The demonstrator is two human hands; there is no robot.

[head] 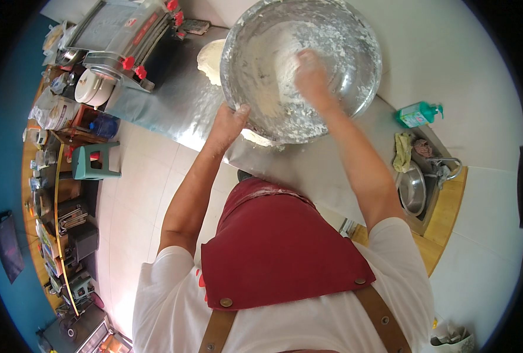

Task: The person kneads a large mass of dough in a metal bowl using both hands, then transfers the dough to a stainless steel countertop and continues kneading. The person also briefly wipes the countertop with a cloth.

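A large stainless-steel basin [354, 84], its inner wall smeared with flour, is tipped so that its inside faces me. My left hand [231, 123] grips its near left rim, thumb over the edge. Inside the basin my right hand [311, 77] is blurred, at a patch of white flour [285, 61]; whether its fingers hold anything cannot be made out. Pale dough [211, 61] shows on the steel worktop [173, 108] past the basin's left side. Another pale piece of dough or flour [261, 139] shows under the near rim, mostly hidden by the basin.
A dough-rolling machine [129, 39] with red knobs stands on the worktop at left. To the right are a green pump bottle [418, 114] and a sink with a faucet [446, 170], a metal bowl [412, 189] and a cloth [402, 152]. A green plastic stool [96, 161] stands on the floor.
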